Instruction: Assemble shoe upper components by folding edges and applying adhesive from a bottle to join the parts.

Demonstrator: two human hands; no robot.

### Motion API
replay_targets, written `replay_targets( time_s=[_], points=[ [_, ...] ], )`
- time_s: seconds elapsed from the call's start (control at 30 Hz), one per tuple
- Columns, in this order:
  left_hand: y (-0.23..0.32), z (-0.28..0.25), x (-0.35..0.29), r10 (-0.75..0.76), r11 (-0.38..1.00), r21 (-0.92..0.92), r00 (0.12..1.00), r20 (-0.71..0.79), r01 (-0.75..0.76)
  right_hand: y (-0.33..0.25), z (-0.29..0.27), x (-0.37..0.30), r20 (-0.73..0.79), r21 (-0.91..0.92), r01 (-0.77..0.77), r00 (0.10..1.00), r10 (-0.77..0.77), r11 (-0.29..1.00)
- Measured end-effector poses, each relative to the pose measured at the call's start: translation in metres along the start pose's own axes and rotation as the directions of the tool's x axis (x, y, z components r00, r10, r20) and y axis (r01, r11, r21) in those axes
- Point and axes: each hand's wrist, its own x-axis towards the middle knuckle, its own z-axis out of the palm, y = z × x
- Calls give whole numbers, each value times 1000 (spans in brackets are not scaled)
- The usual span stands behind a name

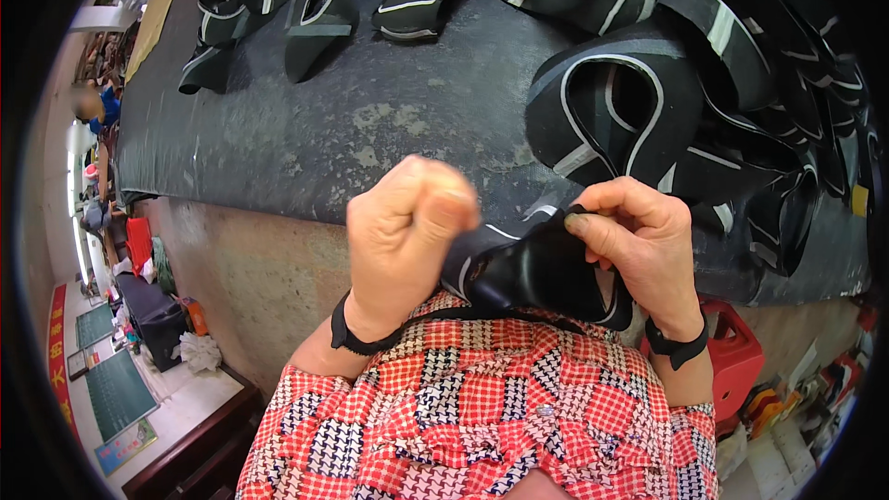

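A glossy black leather piece with pale strips along its edges (532,268), like a shoe upper, lies bent against my body at the table's near edge. My right hand (639,231) pinches its upper right edge between thumb and fingers. Raised to the left of the piece, my left hand (403,236) is closed in a fist, the thumb pressed to the curled fingers and a little blurred. What it holds, if anything, is hidden. Each wrist wears a black band.
Similar looped black pieces (690,111) crowd the right of the worn dark tabletop (370,130), and more (319,14) lie at the far left. A red plastic stool (736,361) stands at lower right. To the left is a desk with a black bag (153,310); another person (97,106) is far left.
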Motion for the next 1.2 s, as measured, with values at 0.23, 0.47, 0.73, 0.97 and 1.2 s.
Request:
replay_targets(
  time_s=[0.23,0.47,0.73,0.97,1.2],
  points=[
    [6,34,24,288,903,272,939,188,-332,-1,0,1,-33,13,31,999,-31,999],
    [-6,33,34,201,941,225,951,235,-255,1,0,3,-62,1,45,997,-45,999],
    [-16,35,46,164,966,182,978,128,-185,1,1,8,-93,15,30,995,-28,999],
    [-22,19,40,56,989,-140,998,35,-51,-1,1,8,-184,61,17,983,-5,998],
    [-17,22,37,-260,961,28,871,416,274,-5,6,6,-206,68,30,978,-15,997]
  ],
)
